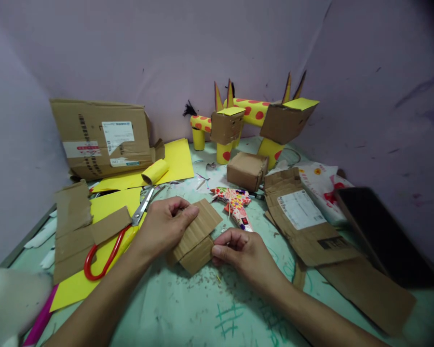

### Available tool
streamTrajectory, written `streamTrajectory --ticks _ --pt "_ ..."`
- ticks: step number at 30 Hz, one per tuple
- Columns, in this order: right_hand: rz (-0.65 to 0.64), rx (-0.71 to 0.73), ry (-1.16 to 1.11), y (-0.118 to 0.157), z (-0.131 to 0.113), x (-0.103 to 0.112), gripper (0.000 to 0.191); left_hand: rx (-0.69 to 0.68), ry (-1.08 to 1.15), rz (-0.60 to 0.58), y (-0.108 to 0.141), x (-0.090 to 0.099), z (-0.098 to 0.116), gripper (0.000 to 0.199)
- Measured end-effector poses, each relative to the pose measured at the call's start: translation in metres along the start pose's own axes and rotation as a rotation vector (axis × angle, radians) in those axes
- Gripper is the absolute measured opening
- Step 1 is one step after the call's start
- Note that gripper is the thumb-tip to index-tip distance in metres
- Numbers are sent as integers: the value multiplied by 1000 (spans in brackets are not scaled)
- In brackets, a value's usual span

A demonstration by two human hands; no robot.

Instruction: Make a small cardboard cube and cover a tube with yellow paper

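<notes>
A small piece of folded brown cardboard (198, 231) is held over the middle of the green tabletop. My left hand (166, 224) pinches its upper left part between thumb and fingers. At its lower right edge, my right hand (237, 250) has thumb and forefinger pressed together on the cardboard. Just beyond lies a glue gun wrapped in flowery paper (237, 205). Red-handled scissors (108, 250) rest on yellow paper and cardboard strips, left of my left hand.
Two yellow, red-spotted animal models with cardboard heads (227, 126) stand at the back, near a small closed cardboard box (246, 169). A large carton (104, 137) and yellow roll (155, 171) are back left. Cardboard sheets (307, 241) and a dark flat device (379, 231) lie right.
</notes>
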State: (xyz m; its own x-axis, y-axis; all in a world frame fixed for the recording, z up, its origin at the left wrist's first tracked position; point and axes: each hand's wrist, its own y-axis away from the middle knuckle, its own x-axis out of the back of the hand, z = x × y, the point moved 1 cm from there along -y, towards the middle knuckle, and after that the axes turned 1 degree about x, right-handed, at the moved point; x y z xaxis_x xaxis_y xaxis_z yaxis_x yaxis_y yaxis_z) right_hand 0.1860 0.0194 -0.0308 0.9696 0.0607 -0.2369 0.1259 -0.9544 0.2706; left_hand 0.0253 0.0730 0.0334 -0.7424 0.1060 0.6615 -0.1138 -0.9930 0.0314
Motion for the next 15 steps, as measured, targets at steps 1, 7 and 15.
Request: streamTrajectory --ticks 1,7,15 --pt "1 0 1 0 0 0 18 0 1 2 0 0 0 25" --pt "4 2 3 1 -1 0 18 -7 14 7 1 -2 1 26" --pt "-3 -3 15 1 0 0 18 -9 21 14 -1 -3 -1 24"
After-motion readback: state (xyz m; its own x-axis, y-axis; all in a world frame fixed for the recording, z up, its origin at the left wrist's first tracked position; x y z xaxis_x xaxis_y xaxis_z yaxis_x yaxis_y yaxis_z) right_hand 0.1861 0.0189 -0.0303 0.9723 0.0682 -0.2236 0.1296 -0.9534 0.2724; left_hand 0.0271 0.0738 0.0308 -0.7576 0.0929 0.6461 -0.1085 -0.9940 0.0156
